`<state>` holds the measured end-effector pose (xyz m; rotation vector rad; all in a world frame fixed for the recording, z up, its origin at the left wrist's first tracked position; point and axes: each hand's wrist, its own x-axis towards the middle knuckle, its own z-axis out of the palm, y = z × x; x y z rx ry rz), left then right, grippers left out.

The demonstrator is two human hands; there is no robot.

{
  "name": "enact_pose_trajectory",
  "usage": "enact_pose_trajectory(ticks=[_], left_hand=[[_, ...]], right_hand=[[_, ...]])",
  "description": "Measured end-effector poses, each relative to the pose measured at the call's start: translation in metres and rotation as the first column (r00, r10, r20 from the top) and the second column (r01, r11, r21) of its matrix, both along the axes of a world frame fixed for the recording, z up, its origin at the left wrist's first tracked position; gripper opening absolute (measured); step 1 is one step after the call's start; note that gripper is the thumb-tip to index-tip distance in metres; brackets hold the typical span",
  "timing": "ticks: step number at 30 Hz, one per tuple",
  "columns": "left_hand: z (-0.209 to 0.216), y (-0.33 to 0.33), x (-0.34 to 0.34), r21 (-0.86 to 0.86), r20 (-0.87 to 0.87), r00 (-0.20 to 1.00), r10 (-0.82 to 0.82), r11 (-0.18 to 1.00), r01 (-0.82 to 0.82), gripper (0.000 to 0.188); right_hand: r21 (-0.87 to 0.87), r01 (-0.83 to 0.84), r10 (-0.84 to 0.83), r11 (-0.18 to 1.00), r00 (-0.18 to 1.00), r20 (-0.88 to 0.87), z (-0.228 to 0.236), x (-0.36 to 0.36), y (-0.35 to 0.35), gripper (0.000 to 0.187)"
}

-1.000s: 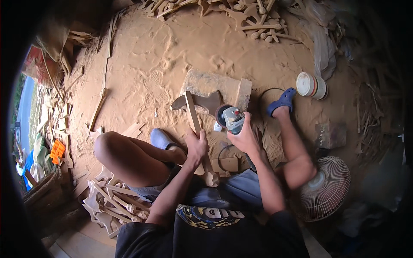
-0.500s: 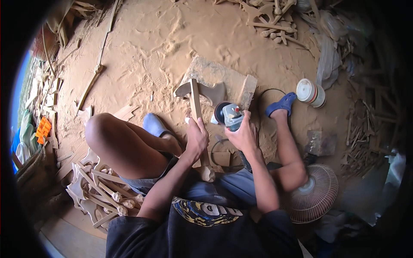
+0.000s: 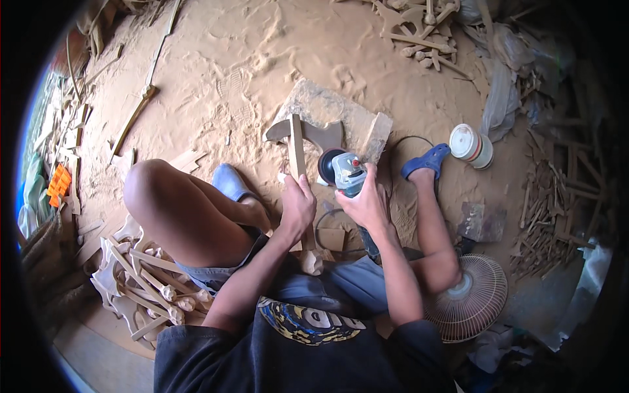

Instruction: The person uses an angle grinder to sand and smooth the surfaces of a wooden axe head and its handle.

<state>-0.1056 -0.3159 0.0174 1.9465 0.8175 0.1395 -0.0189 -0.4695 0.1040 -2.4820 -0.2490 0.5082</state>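
The left grip [image 3: 299, 203] pinches an axe [image 3: 296, 149]; the right grip [image 3: 365, 202] squeezes a grinder [image 3: 349, 173] just beside it.

Left hand [image 3: 299, 206] holds post [image 3: 297, 154], crossing over curved board [image 3: 325, 135] by the near edge of slab [image 3: 314, 97]; right hand [image 3: 364, 200] holds grinder [image 3: 348, 171], just right of post. Floor [image 3: 196, 118], right side: tub [image 3: 481, 153] beside clog [image 3: 429, 160], fan [image 3: 477, 304] near the knee [image 3: 442, 272]. Left side: heap of wood parts [image 3: 141, 283] beside the thigh [image 3: 190, 223].
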Motion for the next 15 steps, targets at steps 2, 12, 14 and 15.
enact_pose_trajectory(ticks=[2, 12, 14, 15], left_hand=[[0.004, 0.001, 0.001, -0.093, -0.022, 1.000, 0.011, 0.996, -0.013, 0.037], [0.011, 0.003, 0.000, -0.205, -0.044, 0.999, 0.028, 0.978, -0.037, 0.035], [0.011, 0.002, 0.002, -0.210, -0.048, 0.998, 0.043, 0.976, -0.052, 0.035], [0.011, 0.002, 0.002, -0.210, -0.055, 0.997, 0.054, 0.975, -0.064, 0.035]], right_hand=[[-0.022, -0.010, 0.011, 1.000, 1.000, 0.010, 0.000, 0.000, 0.001, 0.095], [-0.142, 0.001, -0.019, 0.990, 0.992, -0.128, 0.020, -0.005, -0.019, 0.087], [-0.126, 0.017, -0.027, 0.992, 0.996, -0.079, 0.022, -0.008, -0.020, 0.088], [-0.088, 0.046, -0.053, 0.995, 0.996, -0.071, 0.024, -0.009, -0.016, 0.089]])
